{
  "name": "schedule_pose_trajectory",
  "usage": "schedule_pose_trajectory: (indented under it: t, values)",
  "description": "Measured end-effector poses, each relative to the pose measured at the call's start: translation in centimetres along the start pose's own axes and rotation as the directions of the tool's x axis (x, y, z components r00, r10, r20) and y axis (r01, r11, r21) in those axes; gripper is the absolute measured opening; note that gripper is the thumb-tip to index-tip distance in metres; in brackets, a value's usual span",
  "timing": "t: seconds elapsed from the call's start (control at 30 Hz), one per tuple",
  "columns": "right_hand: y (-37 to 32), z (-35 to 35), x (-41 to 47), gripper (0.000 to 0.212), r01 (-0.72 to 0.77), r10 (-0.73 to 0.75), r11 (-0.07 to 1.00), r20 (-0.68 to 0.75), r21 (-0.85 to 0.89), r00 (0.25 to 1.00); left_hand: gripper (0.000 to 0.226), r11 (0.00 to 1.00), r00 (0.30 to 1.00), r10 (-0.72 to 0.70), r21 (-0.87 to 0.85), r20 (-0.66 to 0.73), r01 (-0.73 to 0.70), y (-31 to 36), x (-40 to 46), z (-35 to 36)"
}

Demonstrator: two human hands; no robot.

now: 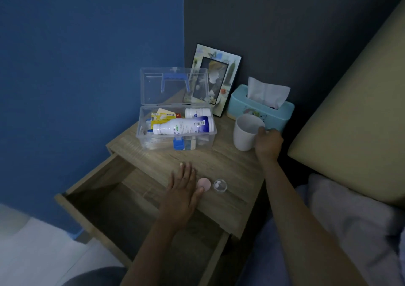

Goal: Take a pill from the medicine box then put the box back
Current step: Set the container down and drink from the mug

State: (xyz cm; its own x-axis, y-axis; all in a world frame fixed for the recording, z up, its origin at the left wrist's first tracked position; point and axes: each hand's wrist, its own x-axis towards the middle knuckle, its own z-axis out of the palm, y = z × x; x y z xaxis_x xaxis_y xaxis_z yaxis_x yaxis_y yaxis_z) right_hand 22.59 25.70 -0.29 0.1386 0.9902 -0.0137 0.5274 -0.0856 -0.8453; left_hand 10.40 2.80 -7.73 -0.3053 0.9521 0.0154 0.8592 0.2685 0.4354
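A clear plastic medicine box stands on the wooden nightstand with its lid raised; white bottles and packets lie inside. Near the front of the top lie a pink round cap and a small clear pill container with white pills in it. My left hand rests flat on the top, fingers spread, thumb touching the pink cap. My right hand is closed on the handle side of a white mug to the right of the box.
The nightstand's drawer is pulled out below my left arm. A framed picture leans on the dark wall, with a turquoise tissue box beside it. A padded headboard and pillow lie at the right.
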Motion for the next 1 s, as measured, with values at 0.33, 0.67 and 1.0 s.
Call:
schedule_pose_trajectory:
  t: [0.33,0.67,1.0]
  values:
    - [2.0,-2.2,-6.3,0.032,0.135,-0.134,0.990,-0.016,0.044,0.991,0.061,0.984,0.998,0.055,0.167,0.010,-0.056,-2.3,-0.5,-0.2]
    - [3.2,-2.2,-8.0,0.034,0.106,-0.107,0.994,0.031,0.029,0.994,0.065,0.964,0.997,0.081,0.254,-0.002,-0.078,-3.0,-0.7,0.2]
    - [3.6,-2.2,-8.4,0.035,0.037,-0.040,0.997,0.041,0.070,0.998,0.065,0.970,0.996,0.088,0.227,-0.022,-0.081,-3.2,-0.7,0.6]
